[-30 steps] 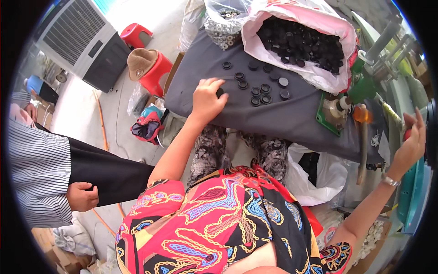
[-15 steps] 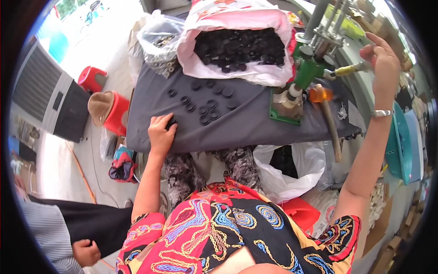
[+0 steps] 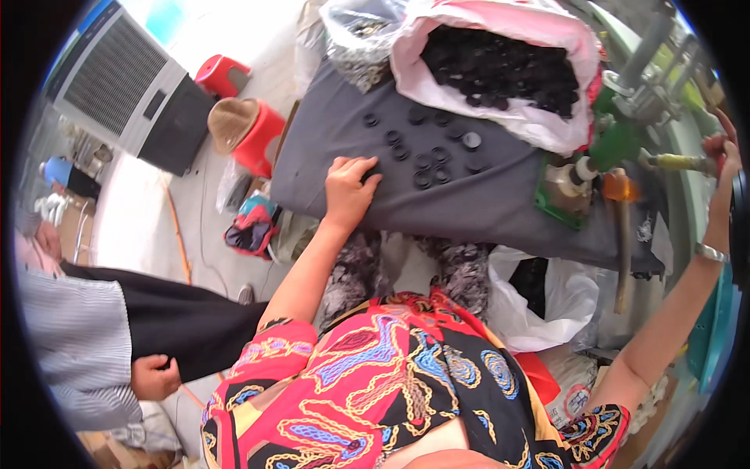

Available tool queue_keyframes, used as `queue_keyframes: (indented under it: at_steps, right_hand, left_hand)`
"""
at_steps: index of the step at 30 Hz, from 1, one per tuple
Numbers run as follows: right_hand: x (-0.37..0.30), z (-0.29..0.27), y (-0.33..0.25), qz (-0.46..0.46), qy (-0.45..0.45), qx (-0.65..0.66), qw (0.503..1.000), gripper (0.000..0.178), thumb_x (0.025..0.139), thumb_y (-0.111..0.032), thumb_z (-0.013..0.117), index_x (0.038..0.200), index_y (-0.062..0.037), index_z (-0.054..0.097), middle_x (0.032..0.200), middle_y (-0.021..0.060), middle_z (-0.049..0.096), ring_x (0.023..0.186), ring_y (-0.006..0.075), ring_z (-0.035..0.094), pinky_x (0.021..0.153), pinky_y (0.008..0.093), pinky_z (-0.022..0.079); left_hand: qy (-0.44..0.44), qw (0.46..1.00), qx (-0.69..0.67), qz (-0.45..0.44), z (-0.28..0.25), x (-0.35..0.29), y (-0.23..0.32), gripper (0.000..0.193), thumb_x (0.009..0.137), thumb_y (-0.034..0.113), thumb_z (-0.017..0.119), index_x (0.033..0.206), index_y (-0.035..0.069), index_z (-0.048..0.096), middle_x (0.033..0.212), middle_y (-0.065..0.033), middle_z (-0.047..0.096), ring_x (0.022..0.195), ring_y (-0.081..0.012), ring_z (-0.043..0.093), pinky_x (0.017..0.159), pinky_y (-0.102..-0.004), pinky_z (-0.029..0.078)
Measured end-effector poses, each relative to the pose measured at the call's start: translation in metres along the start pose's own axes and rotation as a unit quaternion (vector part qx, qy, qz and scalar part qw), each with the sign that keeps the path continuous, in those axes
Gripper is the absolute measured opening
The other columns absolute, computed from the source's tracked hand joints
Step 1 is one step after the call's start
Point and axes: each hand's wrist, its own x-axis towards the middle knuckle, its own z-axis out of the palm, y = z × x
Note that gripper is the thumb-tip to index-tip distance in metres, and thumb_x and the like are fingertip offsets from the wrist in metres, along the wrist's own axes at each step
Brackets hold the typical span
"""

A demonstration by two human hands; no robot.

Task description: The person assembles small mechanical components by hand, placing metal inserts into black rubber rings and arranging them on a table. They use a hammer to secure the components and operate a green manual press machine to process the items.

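On the grey-covered desk (image 3: 469, 203), the left hand (image 3: 348, 191) lies palm down with fingers spread, its grip released and holding nothing, just beside a loose cluster of black round caps (image 3: 426, 156). Beyond them a pink-lined sack (image 3: 500, 117) lies open, full of the same black caps. At the right rim, the right hand (image 3: 723, 152) is raised by a yellow-handled lever (image 3: 680, 162) on the green press (image 3: 617, 141); whether its grip is clenched on it I cannot tell.

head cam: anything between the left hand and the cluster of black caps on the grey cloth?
Nothing: in the head view only bare grey cloth separates the left hand from the loose black caps; its fingertips stop just short of them.
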Motion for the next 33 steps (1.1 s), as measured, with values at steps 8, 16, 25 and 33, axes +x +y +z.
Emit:
queue_keyframes:
  at_steps: [8, 16, 25, 33]
  right_hand:
    - [-0.015, 0.031, -0.045, 0.037, 0.093, 0.056, 0.993, 0.037, 0.085, -0.003, 0.041, 0.111, 0.0033, 0.065, 0.068, 0.0036, 0.062, 0.061, 0.0067, 0.055, 0.056, 0.0187, 0.038]
    - [-0.013, 0.034, -0.051, 0.032, 0.068, 0.012, 0.997, 0.037, 0.083, -0.002, 0.041, 0.11, 0.0042, 0.064, 0.068, 0.0028, 0.06, 0.059, 0.0078, 0.056, 0.056, 0.0193, 0.04]
    - [-0.035, 0.035, -0.05, 0.037, 0.104, 0.007, 0.994, 0.037, 0.083, -0.003, 0.041, 0.11, 0.0042, 0.066, 0.069, 0.0039, 0.062, 0.06, 0.0081, 0.056, 0.056, 0.0193, 0.04]
    - [-0.087, 0.039, -0.055, -0.001, 0.132, -0.055, 0.99, 0.039, 0.082, -0.003, 0.04, 0.109, 0.0031, 0.067, 0.076, 0.007, 0.067, 0.061, 0.0056, 0.053, 0.055, 0.0198, 0.037]
  left_hand:
    - [-0.043, 0.981, -0.186, -0.043, 0.036, 0.037, 0.076, 0.055, 0.068, 0.009, 0.077, 0.12, 0.006, 0.059, 0.104, -0.012, 0.069, 0.094, -0.0217, 0.067, 0.078, -0.0337, 0.052]
    - [-0.164, 0.931, -0.322, 0.055, 0.162, 0.068, 0.204, 0.074, 0.067, 0.01, 0.078, 0.133, 0.006, 0.044, 0.101, -0.0176, 0.067, 0.091, -0.0307, 0.066, 0.078, -0.037, 0.053]
    - [-0.167, 0.934, -0.312, 0.05, 0.195, 0.07, 0.229, 0.072, 0.067, 0.011, 0.076, 0.13, 0.004, 0.042, 0.097, -0.0158, 0.065, 0.092, -0.0373, 0.058, 0.082, -0.046, 0.046]
    - [-0.141, 0.941, -0.303, 0.05, 0.204, 0.07, 0.231, 0.078, 0.063, 0.009, 0.078, 0.132, 0.003, 0.042, 0.102, -0.0192, 0.066, 0.092, -0.037, 0.063, 0.082, -0.0434, 0.049]
